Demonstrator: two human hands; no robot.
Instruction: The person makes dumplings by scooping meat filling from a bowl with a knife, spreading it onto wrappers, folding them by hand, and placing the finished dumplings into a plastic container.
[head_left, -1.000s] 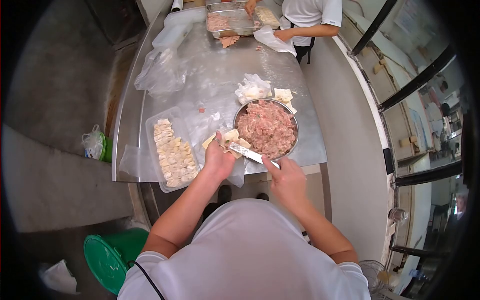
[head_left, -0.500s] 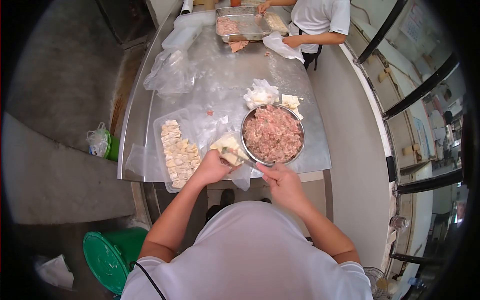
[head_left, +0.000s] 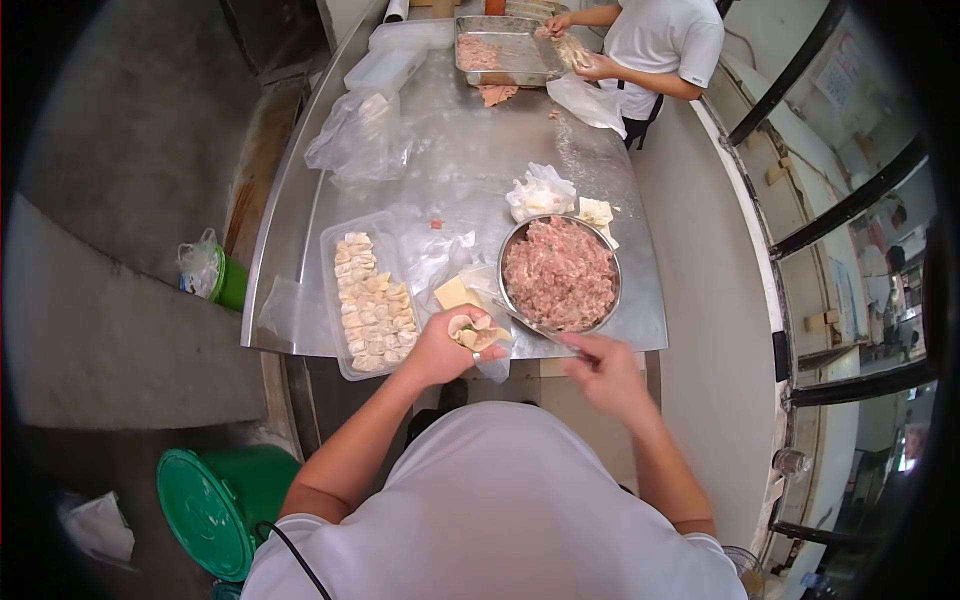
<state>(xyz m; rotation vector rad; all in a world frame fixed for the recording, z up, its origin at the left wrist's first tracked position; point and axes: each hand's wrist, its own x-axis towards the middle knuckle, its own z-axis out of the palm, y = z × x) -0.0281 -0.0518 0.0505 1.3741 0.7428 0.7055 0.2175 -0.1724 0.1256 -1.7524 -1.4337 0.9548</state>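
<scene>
My left hand is closed around a dumpling wrapper, folded up like a cup with a bit of filling inside. Between the fingers of my right hand is the end of a thin, flat spreading tool; its blade points left, beside the near edge of the metal bowl. Pinkish minced meat with green flecks heaps up in that bowl. Square yellowish wrappers lie just beyond my left hand. To the left, a clear plastic tray holds rows of folded dumplings.
A white bundle and more wrappers lie behind the bowl. Plastic bags and clear containers are at the far left. Across the metal table, a co-worker handles food beside a metal pan.
The wrapper in my left hand has gone from flat to gathered up around the filling. My right hand has drawn back to the right with the tool, away from the wrapper.
</scene>
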